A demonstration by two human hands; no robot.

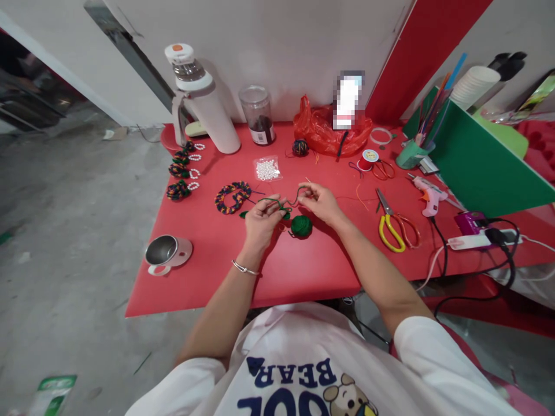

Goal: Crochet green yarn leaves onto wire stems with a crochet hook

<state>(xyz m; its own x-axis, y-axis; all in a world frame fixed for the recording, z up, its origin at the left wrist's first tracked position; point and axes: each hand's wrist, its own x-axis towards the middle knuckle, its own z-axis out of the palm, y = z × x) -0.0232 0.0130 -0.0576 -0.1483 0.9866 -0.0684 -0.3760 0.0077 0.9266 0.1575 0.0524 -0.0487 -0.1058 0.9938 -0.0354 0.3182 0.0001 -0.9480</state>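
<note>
From where I stand, the person's left hand [261, 218] and right hand [319, 202] are apart, each with fingertips pinched on green yarn [287, 210], a strand looping across the gap. It looks like the stage of working that strand into loops or a knot; the next move, I'd judge, calls for a firm left pinch while the right draws up slack. The yarn lies between the hands, and a green ball [302, 226] sits just below it, nearer the front edge of the table [208, 283].
</note>
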